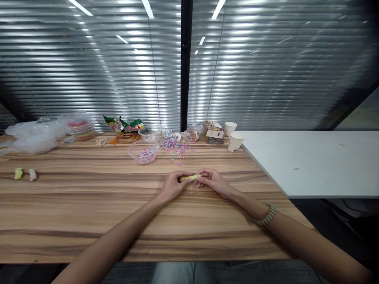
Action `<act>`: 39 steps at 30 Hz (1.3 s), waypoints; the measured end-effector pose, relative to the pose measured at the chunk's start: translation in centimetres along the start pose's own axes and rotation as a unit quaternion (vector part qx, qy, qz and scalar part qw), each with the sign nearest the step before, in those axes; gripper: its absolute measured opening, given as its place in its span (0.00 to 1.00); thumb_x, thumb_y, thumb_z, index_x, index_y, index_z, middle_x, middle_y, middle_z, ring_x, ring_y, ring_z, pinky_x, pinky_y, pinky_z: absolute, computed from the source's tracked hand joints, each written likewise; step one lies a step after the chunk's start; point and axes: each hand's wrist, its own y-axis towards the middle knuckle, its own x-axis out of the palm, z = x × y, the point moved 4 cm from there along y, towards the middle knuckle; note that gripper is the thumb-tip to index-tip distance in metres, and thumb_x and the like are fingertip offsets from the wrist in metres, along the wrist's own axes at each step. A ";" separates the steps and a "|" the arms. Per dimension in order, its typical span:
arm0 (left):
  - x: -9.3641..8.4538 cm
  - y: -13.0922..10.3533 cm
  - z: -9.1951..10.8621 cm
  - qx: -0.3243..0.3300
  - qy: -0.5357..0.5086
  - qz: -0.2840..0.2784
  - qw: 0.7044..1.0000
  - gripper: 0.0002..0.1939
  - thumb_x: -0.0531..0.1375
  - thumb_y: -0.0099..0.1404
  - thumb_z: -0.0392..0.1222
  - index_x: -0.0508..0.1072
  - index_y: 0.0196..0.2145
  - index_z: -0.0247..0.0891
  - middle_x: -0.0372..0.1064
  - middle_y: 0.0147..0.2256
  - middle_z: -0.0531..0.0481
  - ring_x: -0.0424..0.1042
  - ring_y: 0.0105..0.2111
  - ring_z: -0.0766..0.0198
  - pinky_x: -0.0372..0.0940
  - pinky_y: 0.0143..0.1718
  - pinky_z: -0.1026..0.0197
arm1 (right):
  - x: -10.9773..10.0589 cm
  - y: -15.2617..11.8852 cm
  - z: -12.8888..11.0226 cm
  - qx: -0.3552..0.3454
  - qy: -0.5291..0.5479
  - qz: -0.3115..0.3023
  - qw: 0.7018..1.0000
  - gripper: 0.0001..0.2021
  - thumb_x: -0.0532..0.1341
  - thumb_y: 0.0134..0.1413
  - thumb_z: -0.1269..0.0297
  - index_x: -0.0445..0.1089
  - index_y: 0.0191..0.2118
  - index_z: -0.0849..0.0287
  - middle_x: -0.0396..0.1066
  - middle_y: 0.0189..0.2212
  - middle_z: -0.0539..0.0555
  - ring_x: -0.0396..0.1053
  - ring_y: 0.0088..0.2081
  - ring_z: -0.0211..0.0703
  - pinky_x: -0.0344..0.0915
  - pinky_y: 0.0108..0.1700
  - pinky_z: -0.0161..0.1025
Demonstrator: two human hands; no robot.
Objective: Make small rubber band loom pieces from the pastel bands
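In the middle of the wooden table, a small yellow-green strip (189,178) that looks like soft clay is stretched between my two hands. My left hand (174,184) pinches its left end between thumb and fingers. On the other side, my right hand (213,182) has thumb and fingertips closed around the right end. The fingers partly hide both ends. A tiny pinkish paper clip-like piece (190,191) lies just below the hands. Beyond them, small pink, blue and white pieces (179,152) are scattered on the wood.
A clear bowl (132,152) holds similar pieces. Behind are a green snack bag (139,125), a box (214,134) and two paper cups (235,142). Leftward sit stacked tubs (79,128), plastic bags (35,138), a yellow lump (18,173) and a whitish lump (32,174). A white table (319,165) adjoins.
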 end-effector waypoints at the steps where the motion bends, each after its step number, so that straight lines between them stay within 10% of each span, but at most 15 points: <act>1: 0.0 -0.1 0.4 0.024 0.026 0.002 0.999 0.12 0.55 0.58 0.44 0.74 0.37 0.39 0.73 0.36 0.47 0.70 0.36 0.60 0.61 0.38 0.62 | 0.0 0.0 0.0 -0.004 -0.005 0.004 1.000 0.13 0.61 0.45 0.59 0.66 0.34 0.63 0.71 0.26 0.53 0.68 0.28 0.36 0.64 0.32 0.35; 5: 0.1 -0.5 1.8 0.095 0.102 -0.025 0.990 0.12 0.52 0.61 0.39 0.74 0.37 0.39 0.72 0.35 0.47 0.69 0.35 0.62 0.60 0.38 0.62 | 0.0 0.0 0.2 0.002 -0.017 0.012 1.000 0.13 0.60 0.47 0.58 0.67 0.33 0.64 0.71 0.25 0.54 0.68 0.26 0.36 0.64 0.31 0.34; 22: 0.5 0.2 -0.8 -0.080 -0.120 -0.052 0.988 0.13 0.59 0.53 0.46 0.74 0.30 0.33 0.73 0.31 0.46 0.70 0.32 0.62 0.63 0.34 0.64 | -0.2 0.0 -0.1 -0.009 -0.028 0.018 0.999 0.13 0.63 0.44 0.59 0.69 0.34 0.64 0.71 0.26 0.54 0.68 0.28 0.38 0.63 0.32 0.35; 39: 0.5 0.1 -0.1 -0.067 -0.122 -0.034 0.990 0.12 0.60 0.52 0.46 0.75 0.31 0.36 0.74 0.33 0.48 0.71 0.35 0.61 0.62 0.37 0.64 | 0.0 -0.2 -0.3 -0.013 -0.057 0.016 0.998 0.13 0.62 0.44 0.58 0.68 0.33 0.63 0.70 0.25 0.53 0.68 0.28 0.38 0.65 0.32 0.37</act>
